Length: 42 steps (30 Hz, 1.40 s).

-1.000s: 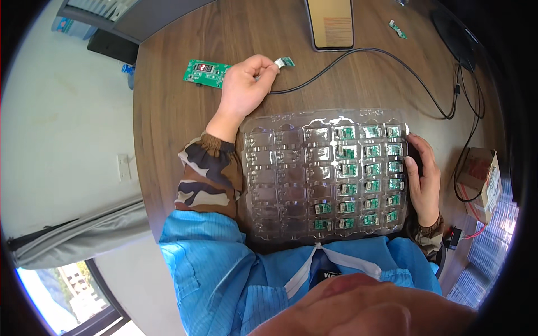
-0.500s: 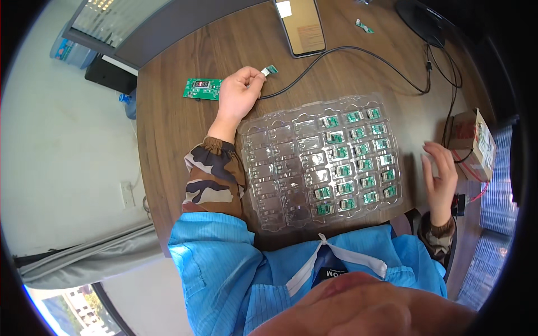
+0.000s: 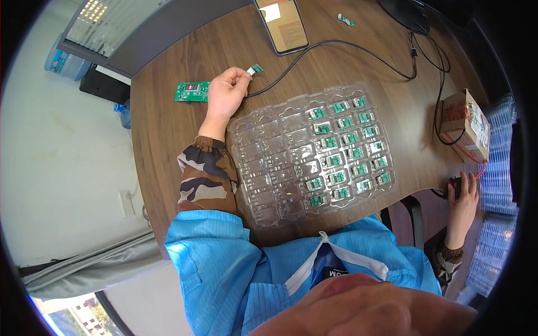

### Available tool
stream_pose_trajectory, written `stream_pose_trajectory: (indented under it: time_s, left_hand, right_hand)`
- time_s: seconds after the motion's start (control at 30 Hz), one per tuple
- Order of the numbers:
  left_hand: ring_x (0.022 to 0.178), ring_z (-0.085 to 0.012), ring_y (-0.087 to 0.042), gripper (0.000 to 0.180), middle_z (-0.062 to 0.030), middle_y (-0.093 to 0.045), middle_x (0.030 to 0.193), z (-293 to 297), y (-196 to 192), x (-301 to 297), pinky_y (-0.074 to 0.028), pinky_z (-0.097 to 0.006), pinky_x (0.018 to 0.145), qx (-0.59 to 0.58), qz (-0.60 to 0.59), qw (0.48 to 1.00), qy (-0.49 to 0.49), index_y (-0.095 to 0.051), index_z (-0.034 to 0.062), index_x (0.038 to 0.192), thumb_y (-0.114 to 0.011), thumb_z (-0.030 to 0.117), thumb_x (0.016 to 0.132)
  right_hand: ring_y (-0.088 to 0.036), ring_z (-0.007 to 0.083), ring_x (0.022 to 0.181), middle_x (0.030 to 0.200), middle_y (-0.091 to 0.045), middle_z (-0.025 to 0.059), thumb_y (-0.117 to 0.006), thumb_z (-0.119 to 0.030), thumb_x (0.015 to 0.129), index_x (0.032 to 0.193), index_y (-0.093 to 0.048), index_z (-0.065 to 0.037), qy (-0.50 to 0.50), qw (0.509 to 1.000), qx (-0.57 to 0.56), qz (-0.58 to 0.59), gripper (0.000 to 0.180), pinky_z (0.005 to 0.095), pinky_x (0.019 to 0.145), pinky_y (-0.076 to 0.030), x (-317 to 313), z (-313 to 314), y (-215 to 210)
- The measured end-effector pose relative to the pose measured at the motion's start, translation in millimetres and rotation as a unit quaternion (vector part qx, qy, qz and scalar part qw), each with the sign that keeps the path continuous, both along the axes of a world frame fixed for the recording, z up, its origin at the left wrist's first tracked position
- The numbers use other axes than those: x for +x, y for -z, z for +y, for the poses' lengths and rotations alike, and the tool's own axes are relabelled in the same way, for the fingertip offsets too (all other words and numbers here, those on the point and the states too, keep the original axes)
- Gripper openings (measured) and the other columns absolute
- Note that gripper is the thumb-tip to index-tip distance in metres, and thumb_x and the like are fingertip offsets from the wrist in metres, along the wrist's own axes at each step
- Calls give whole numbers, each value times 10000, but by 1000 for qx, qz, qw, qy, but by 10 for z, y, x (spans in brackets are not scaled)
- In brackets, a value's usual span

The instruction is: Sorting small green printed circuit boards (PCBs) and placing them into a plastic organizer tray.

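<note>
My left hand (image 3: 227,92) is closed in a pinch on a small green circuit board (image 3: 256,69), gripping it by its white connector end. Just left of that hand lies a larger green board with a digit display (image 3: 185,93), partly covered by the hand. A clear plastic tray (image 3: 263,193) sits below, with several small green boards (image 3: 354,152) in its right-hand pockets and bare pockets on the left. At the right, my right hand (image 3: 463,210) is curled over a small black device (image 3: 455,187) with a red wire; the fingers partly hide it.
A phone (image 3: 283,28) stands at the back of the wooden desk (image 3: 213,47). From near my left hand a black cable (image 3: 358,47) runs right. A cardboard box (image 3: 465,126) stands at the right, beside stacked clear trays (image 3: 501,162). Another small board (image 3: 346,21) lies far back.
My right hand has moved down and right from beside the tray onto the black device. My left hand keeps its pinch on the small board. The whole view has shifted slightly.
</note>
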State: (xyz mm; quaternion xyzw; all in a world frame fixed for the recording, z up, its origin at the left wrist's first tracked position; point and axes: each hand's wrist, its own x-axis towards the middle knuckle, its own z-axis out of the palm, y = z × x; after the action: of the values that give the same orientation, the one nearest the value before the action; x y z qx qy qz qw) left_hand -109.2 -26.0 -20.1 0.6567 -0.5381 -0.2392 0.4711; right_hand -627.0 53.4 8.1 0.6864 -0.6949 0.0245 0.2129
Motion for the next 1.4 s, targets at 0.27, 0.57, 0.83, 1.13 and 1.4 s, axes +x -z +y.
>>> stream_pose_trajectory:
  time_s: [0.27, 0.57, 0.83, 1.13, 1.4]
  left_hand:
    - [471, -64, -410, 116, 42, -507, 529, 13, -4, -4, -316, -189, 462, 6, -29, 1000, -6, -613, 44, 744, -554, 131, 793]
    - [464, -87, -406, 124, 42, -512, 537, 9, 29, 25, -323, -219, 460, 12, -98, 995, -5, -611, 46, 738, -561, 147, 790]
    - [462, -118, -417, 132, 19, -520, 536, 32, -36, -10, -339, -243, 465, 8, -133, 991, -7, -611, 44, 736, -565, 160, 780]
    - [477, -182, -464, 157, -25, -547, 544, 33, -64, -34, -376, -295, 485, 13, -194, 981, -10, -610, 59, 729, -550, 194, 779]
    - [586, -323, -558, 166, -99, -606, 615, 62, -71, -31, -422, -392, 536, -17, -289, 957, -16, -607, 80, 749, -517, 217, 776]
  right_hand:
    - [-576, 296, 929, 1280, -449, 80, -570, -89, 791, 1227, -448, -97, 75, 991, 101, -40, 453, 347, 727, -493, -2, -46, 52]
    - [-593, 290, 877, 1236, -469, 76, -549, -50, 776, 1169, -473, -87, 82, 990, 110, -13, 401, 347, 682, -500, 6, -120, 76]
    - [-587, 319, 860, 1184, -475, 81, -547, -35, 767, 1150, -455, -78, 66, 992, 103, -21, 397, 376, 663, -493, -162, -170, 185]
    - [-589, 327, 824, 1135, -493, 91, -547, -28, 762, 1114, -468, -67, 74, 990, 114, -22, 362, 381, 653, -490, -122, -190, 151]
    - [-583, 344, 819, 1126, -499, 104, -536, -54, 775, 1100, -473, -64, 65, 989, 131, -20, 331, 395, 648, -483, -131, -229, 129]
